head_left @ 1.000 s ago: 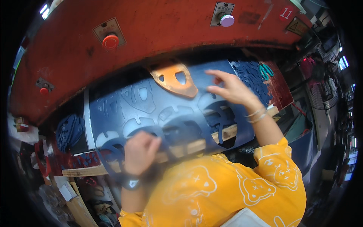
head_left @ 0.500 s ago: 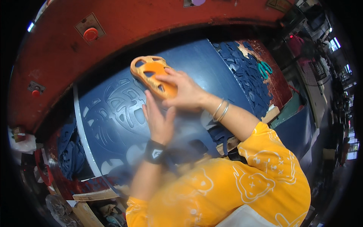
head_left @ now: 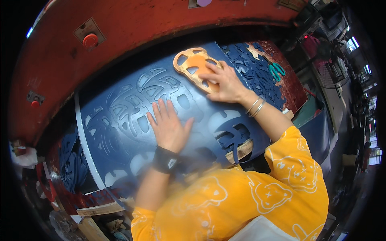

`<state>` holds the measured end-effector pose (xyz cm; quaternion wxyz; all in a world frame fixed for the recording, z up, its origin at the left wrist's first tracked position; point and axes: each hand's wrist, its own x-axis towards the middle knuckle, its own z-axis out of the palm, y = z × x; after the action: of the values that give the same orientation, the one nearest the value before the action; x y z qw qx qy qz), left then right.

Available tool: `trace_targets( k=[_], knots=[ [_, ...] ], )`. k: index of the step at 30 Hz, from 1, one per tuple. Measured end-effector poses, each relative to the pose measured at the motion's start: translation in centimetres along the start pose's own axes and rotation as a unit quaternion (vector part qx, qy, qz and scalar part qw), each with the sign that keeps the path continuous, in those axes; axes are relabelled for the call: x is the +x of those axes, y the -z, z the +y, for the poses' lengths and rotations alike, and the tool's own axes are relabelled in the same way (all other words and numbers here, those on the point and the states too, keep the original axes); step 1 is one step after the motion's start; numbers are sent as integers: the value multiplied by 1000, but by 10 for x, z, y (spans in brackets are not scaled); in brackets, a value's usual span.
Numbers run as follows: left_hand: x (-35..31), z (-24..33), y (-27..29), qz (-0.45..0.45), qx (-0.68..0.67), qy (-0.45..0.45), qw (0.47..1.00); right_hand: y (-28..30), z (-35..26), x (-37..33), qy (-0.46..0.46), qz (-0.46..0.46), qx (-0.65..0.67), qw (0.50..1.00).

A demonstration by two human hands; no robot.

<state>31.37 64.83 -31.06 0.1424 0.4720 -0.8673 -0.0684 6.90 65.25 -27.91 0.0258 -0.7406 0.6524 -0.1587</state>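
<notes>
My right hand (head_left: 229, 82) grips the near right end of an orange cutting die (head_left: 200, 61), shaped like a shoe upper with several openings. The die rests on or just above a dark blue sheet (head_left: 100, 84), near its far right edge. My left hand (head_left: 171, 126) lies palm down over the sheet with fingers spread, holding nothing. Beyond and left of its fingers, cut outlines of the same shape (head_left: 155, 86) mark the sheet. Nearer me, holes are cut through the sheet's front part.
A red machine beam (head_left: 161, 20) spans the far side, bearing a large red push button (head_left: 90, 41) and a smaller one (head_left: 35, 103). Blue scraps (head_left: 251, 68) and green-handled scissors (head_left: 277, 71) lie at the right. More blue pieces (head_left: 72, 164) hang at the left.
My right hand has carried the die right and slightly away from me, uncovering a fresh cut outline. My left hand has come away from the die and flattened over the sheet.
</notes>
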Motion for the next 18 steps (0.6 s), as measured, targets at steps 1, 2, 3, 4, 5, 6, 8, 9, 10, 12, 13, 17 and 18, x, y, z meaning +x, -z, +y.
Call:
trace_targets(
  k=[1,2,3,4,5,6,8,9,10,12,13,17,18],
  knots=[
    [0,0,1,-3,-1,5,1000,-3,0,-1,-9,7,19,1000],
    [-1,-1,3,-5,-10,0,1000,-6,1,-5,-15,2,-2,1000],
    [-2,-3,5,-11,-17,-2,1000,-6,3,-10,6,21,-20,1000],
    [-3,-5,7,-18,-24,-7,1000,-7,4,-18,-53,22,-1,998],
    [-4,-10,10,-19,-66,-11,998,-5,8,-28,-84,58,18,995],
    [-6,-16,14,-20,-110,-17,994,-1,11,-41,-89,114,29,989],
    [-13,-28,22,-21,-164,-17,986,6,12,-80,-188,71,33,979],
    [-20,-33,26,-4,-172,-30,985,6,8,-101,-253,28,26,967],
    [-27,-37,31,13,-169,-37,985,8,3,-124,-169,30,36,984],
    [-49,-38,39,37,-222,-30,974,8,-10,-160,-43,-25,62,997],
    [-63,-37,44,31,-277,-9,960,8,-18,-175,47,19,33,998],
    [-135,-12,51,-15,-520,53,852,10,-18,-171,75,201,197,957],
    [-148,-3,43,-7,-513,25,858,13,-13,-162,1,271,179,946]
  ],
)
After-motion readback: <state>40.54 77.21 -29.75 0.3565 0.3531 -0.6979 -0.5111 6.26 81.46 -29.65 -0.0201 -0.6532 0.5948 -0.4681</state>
